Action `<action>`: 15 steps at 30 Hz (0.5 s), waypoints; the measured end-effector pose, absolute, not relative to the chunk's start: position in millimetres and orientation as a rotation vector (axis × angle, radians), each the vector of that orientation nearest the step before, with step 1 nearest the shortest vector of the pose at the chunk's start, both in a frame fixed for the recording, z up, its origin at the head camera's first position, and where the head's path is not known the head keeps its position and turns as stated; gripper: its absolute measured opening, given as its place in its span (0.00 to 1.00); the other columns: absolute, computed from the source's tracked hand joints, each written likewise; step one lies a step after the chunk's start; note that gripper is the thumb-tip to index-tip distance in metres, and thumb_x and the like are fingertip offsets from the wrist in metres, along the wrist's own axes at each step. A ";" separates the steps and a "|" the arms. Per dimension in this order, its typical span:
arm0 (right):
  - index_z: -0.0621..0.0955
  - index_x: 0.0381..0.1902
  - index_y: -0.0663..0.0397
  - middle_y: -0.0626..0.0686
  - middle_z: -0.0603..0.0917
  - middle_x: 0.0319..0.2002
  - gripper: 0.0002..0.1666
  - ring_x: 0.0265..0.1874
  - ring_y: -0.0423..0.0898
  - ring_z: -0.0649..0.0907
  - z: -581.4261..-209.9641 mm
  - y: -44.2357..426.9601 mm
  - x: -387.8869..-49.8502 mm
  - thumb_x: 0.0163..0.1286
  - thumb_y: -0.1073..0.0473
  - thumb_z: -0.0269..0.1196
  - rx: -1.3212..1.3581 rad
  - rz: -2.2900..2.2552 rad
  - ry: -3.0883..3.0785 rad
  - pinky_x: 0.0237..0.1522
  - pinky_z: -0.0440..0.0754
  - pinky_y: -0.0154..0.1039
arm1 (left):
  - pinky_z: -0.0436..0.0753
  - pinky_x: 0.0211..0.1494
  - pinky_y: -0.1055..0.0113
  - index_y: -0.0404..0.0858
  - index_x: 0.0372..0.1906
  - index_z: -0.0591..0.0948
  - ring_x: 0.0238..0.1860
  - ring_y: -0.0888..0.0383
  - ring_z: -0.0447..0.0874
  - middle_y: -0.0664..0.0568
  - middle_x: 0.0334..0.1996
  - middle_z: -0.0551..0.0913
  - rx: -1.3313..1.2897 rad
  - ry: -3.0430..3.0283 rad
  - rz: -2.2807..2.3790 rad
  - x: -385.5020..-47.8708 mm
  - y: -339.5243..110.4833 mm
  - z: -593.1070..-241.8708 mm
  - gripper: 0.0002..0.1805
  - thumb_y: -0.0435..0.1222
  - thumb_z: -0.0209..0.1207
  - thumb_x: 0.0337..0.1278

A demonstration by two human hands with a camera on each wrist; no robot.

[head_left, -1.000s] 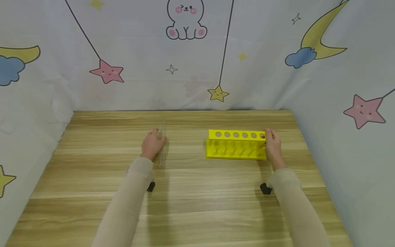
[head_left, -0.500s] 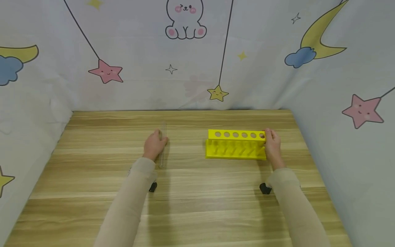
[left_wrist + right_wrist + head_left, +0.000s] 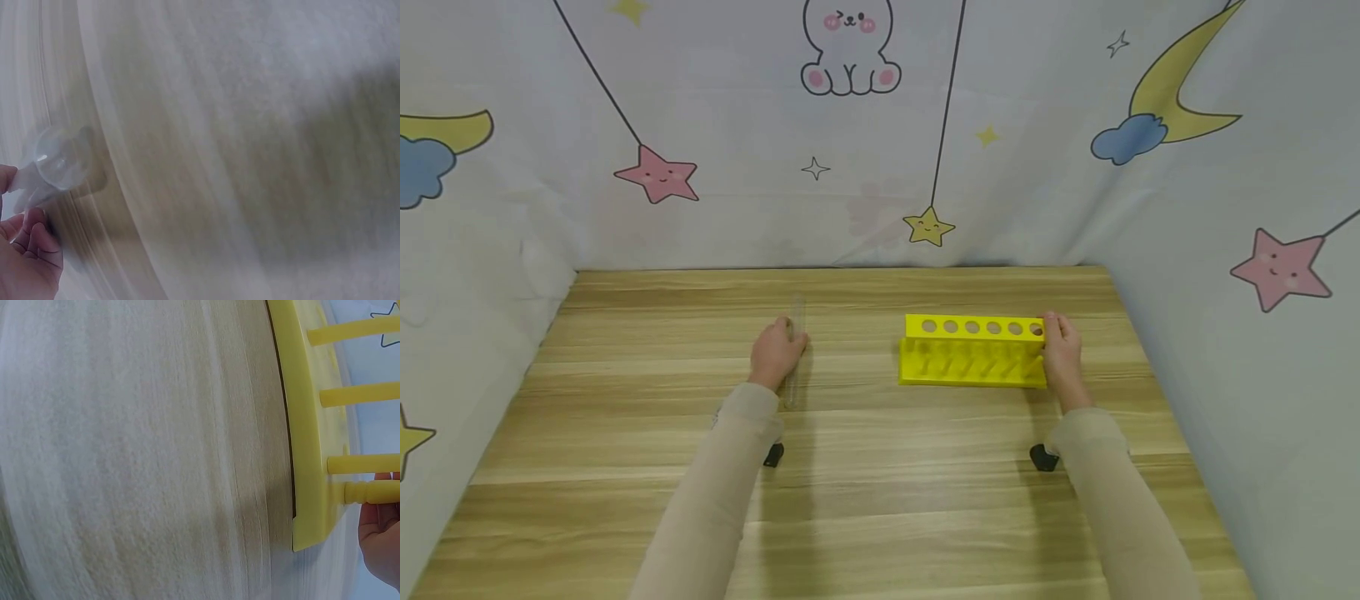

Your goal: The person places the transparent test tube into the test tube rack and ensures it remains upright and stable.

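A clear tube [image 3: 792, 387] lies lengthwise at the left of the table, and my left hand [image 3: 773, 352] pinches it around its middle. In the left wrist view the tube's round end [image 3: 61, 159] points toward the camera, with the thumb and fingers of my left hand [image 3: 30, 259] on it. The yellow rack [image 3: 973, 375] stands upright right of centre, a row of holes along its top bar and pegs on its base. My right hand [image 3: 1063, 358] grips the rack's right end; the right wrist view shows the fingers [image 3: 382, 540] behind its end post [image 3: 375, 492].
Wooden table [image 3: 880, 500] under both arms. A white cloth [image 3: 737, 100] printed with stars, moons and a small animal hangs behind the table and along both sides. A small black piece shows under each sleeve cuff.
My left hand has shifted slightly right along with its sleeve, its fingers drawn closer around the tube. The tube and rack stay nearly in place, and my right hand keeps its grip.
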State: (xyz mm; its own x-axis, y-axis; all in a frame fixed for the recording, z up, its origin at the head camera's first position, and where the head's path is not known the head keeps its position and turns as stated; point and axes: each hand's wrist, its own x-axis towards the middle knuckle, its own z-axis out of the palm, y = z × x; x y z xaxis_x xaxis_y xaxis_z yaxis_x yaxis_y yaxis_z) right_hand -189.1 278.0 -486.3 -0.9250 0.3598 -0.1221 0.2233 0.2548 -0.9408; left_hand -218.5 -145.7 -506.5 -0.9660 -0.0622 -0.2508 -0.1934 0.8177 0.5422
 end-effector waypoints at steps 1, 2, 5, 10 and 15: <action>0.70 0.51 0.60 0.42 0.71 0.34 0.32 0.34 0.36 0.71 -486.4 277.9 -189.1 0.67 0.39 0.38 -0.561 1.764 -2.393 0.32 0.70 0.31 | 0.71 0.53 0.50 0.32 0.62 0.60 0.54 0.41 0.69 0.35 0.56 0.68 -0.197 2.782 0.860 -218.6 -145.8 -506.6 0.30 0.47 0.46 0.59; 0.70 0.51 0.60 0.42 0.71 0.34 0.32 0.34 0.36 0.71 -486.7 277.9 -189.4 0.67 0.39 0.38 -0.563 1.761 -2.394 0.33 0.70 0.31 | 0.71 0.53 0.50 0.32 0.62 0.60 0.54 0.42 0.69 0.35 0.56 0.69 -0.195 2.785 0.858 -218.8 -145.9 -506.5 0.30 0.46 0.46 0.59; 0.71 0.51 0.59 0.42 0.71 0.33 0.32 0.34 0.36 0.71 -487.3 277.9 -190.0 0.67 0.39 0.38 -0.578 1.758 -2.392 0.33 0.70 0.31 | 0.73 0.52 0.50 0.32 0.62 0.61 0.53 0.42 0.70 0.35 0.55 0.69 -0.177 2.800 0.839 -219.5 -145.9 -504.6 0.30 0.46 0.46 0.59; 0.71 0.50 0.59 0.42 0.71 0.34 0.29 0.35 0.36 0.71 -487.6 277.6 -190.9 0.69 0.42 0.39 -0.587 1.765 -2.383 0.33 0.70 0.31 | 0.75 0.48 0.52 0.32 0.62 0.61 0.50 0.43 0.73 0.36 0.54 0.70 -0.172 2.819 0.818 -222.1 -145.7 -499.4 0.30 0.46 0.46 0.59; 0.71 0.51 0.59 0.42 0.71 0.35 0.28 0.35 0.36 0.71 -486.3 277.6 -190.6 0.70 0.44 0.38 -0.586 1.769 -2.392 0.34 0.70 0.31 | 0.76 0.46 0.53 0.34 0.62 0.62 0.48 0.44 0.74 0.37 0.54 0.71 -0.192 2.814 0.815 -224.3 -145.1 -495.8 0.30 0.47 0.45 0.59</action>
State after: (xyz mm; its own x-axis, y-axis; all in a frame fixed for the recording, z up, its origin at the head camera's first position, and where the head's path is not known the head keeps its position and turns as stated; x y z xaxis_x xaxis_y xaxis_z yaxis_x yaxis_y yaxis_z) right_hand -190.6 277.6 -486.3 -0.9195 0.3680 -0.1386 0.2403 0.2469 -0.9388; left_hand -224.3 -145.1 -495.8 -0.9705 -0.0671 -0.2317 -0.1805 0.8392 0.5130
